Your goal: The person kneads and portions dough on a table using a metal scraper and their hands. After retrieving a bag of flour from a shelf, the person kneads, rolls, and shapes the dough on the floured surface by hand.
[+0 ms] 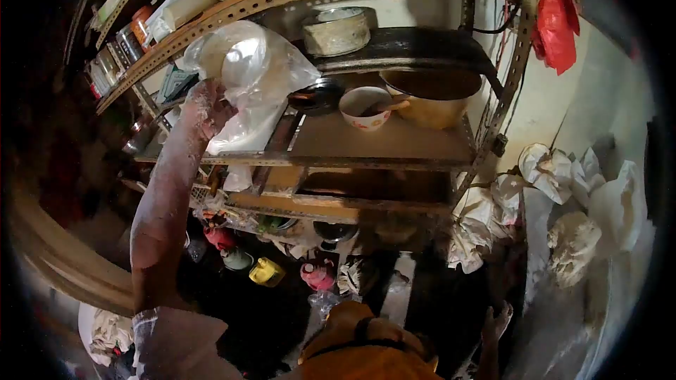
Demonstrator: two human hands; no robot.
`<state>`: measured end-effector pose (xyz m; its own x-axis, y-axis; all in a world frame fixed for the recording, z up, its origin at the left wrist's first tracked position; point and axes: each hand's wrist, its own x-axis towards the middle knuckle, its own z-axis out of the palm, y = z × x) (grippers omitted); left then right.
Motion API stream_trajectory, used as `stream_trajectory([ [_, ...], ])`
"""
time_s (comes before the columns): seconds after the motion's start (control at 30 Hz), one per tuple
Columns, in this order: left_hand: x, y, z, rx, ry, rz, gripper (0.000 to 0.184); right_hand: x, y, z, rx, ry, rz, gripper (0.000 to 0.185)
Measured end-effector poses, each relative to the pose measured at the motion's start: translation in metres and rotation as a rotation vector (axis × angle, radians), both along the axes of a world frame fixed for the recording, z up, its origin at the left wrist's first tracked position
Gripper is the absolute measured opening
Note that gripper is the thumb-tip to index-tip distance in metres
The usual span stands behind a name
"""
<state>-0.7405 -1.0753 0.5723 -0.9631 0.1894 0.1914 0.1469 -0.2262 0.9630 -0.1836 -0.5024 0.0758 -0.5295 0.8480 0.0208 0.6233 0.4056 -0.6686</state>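
My left hand (211,111), dusted with white powder, reaches to the shelf and is closed on the edge of a clear plastic bag (271,63). The bag is bulky and crumpled; what lies inside cannot be made out. My right hand (498,324) hangs low at the right, fingers stretched out and whitened, holding nothing. Right of the bag on the shelf are a dark lidded pan (317,96), a patterned bowl (366,109) with a wooden handle in it, and a large pot (436,98).
A metal rack (338,162) with several shelves stands ahead. A pale round tin (337,32) sits on a black shelf. Below are a yellow container (267,272) and a pink bottle (317,275). Dough (574,246) and crumpled sacks (486,225) lie at right; a red bag (556,21) hangs above.
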Motion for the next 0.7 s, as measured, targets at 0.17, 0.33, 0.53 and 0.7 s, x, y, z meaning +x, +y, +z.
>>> stream_trajectory([
  [0.17,-0.074,-0.005,-0.010,0.013,0.147,-0.133,0.025,0.031,-0.008,-0.001,-0.057,-0.075,-0.175,0.059],
  [0.33,-0.082,0.019,0.022,-0.033,0.296,-0.235,0.035,0.069,-0.027,-0.009,-0.214,-0.051,-0.219,0.061],
  [0.53,-0.087,0.071,0.063,0.150,0.134,-0.249,0.036,0.102,-0.031,-0.049,-0.194,-0.115,-0.214,0.060],
  [0.7,-0.089,0.087,0.045,-0.501,0.744,0.193,0.032,0.120,-0.030,-0.076,-0.284,-0.027,-0.262,0.060],
])
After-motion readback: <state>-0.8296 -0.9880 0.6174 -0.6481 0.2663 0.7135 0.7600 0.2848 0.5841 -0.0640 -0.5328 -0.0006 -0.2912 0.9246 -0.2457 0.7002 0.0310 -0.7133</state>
